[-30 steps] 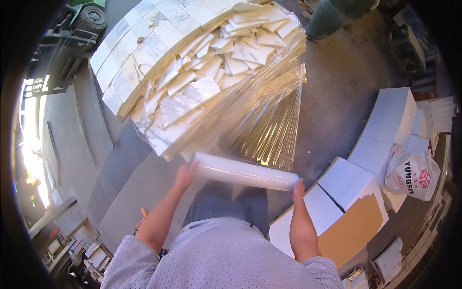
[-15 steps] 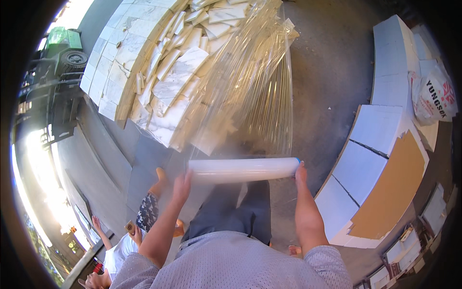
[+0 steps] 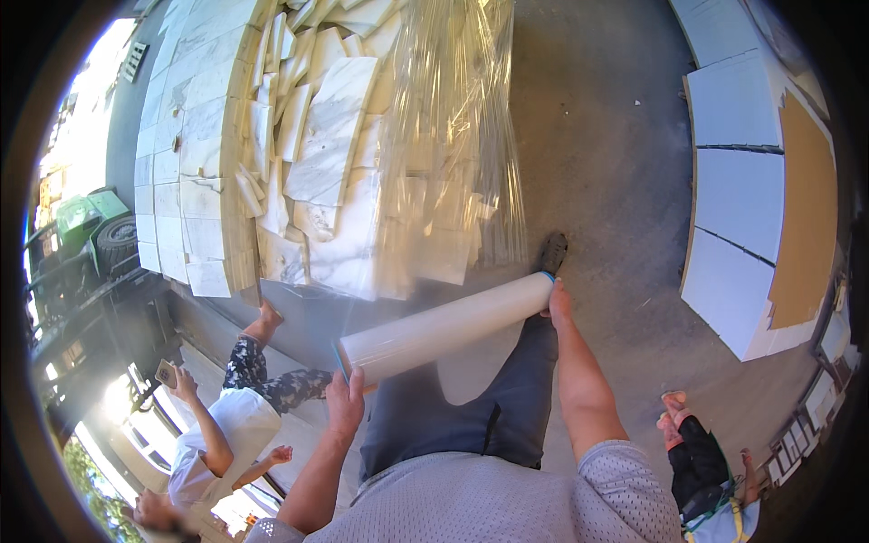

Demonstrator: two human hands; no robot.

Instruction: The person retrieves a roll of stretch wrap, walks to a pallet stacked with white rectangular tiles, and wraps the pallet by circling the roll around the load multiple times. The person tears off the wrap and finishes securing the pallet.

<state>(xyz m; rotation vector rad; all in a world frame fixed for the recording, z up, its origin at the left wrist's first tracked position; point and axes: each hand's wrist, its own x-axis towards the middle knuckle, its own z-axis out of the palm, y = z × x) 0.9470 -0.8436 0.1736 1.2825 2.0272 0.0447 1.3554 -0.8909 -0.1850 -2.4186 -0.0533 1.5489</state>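
A thick roll of clear stretch film (image 3: 444,328) is held crosswise in front of my body, tilted with its right end farther away. My left hand (image 3: 345,404) grips the near left end, fingers up against the rim. At the far right end my right hand (image 3: 558,304) is closed around the edge. Beyond the roll stands a stack of broken white marble slabs (image 3: 330,136), grey-veined and piled at angles. Wrinkled clear film (image 3: 453,118) covers the stack's right side and hangs there in shiny folds. Where the film joins the roll is hard to make out.
Wrapped white blocks with a brown panel (image 3: 738,204) stand at the right. A person in a white shirt (image 3: 231,421) walks close on my left, holding a phone. Another person (image 3: 704,475) is at the lower right. A green-and-black vehicle (image 3: 100,231) stands far left.
The roll has gone from nearly level to slanted, its left end lower. My view has turned and my foot now shows ahead. The left person has moved forward; another appears at lower right.
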